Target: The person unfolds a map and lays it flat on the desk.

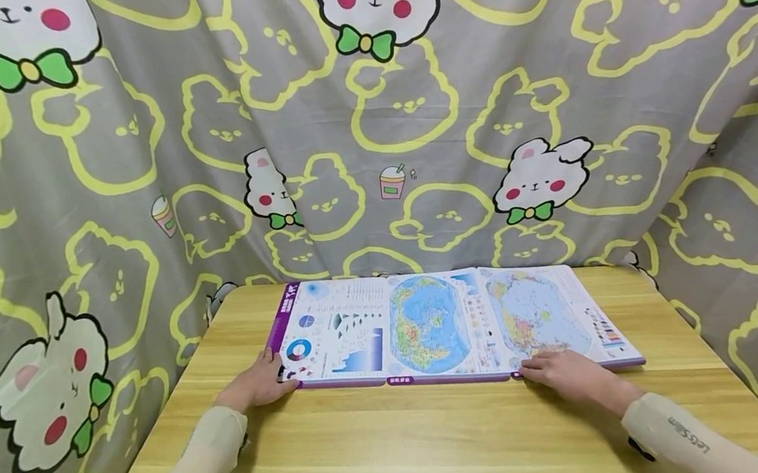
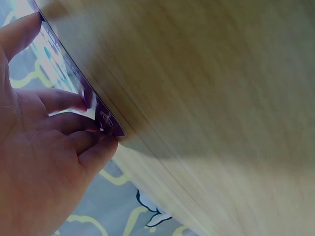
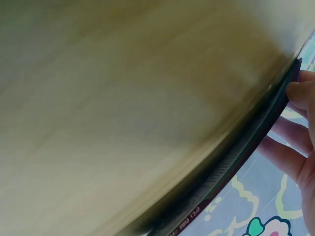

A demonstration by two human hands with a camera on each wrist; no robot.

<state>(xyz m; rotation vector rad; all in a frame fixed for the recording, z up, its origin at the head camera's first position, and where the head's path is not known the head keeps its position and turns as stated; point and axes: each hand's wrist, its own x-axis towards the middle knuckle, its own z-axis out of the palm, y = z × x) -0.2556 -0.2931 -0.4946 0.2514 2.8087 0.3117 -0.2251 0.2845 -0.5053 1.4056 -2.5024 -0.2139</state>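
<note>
A fold-out world map (image 1: pixel 429 331) lies spread on the wooden table, three printed panels wide. Its left panel carries charts; the other two show world maps. Purple borders its left and front edges. My left hand (image 1: pixel 256 383) holds the front left corner. In the left wrist view, the left hand (image 2: pixel 54 132) has its fingers bent against the purple corner. Farther right, my right hand (image 1: pixel 567 378) grips the front edge between the middle and right panels. The right wrist view has the right hand's thumb (image 3: pixel 301 93) at that edge, with other fingers behind it.
The light wooden table (image 1: pixel 406 447) extends in front of the map and on both sides. A grey curtain (image 1: pixel 314 136) with yellow outlines and cartoon rabbits hangs close behind the table and along its left and right sides.
</note>
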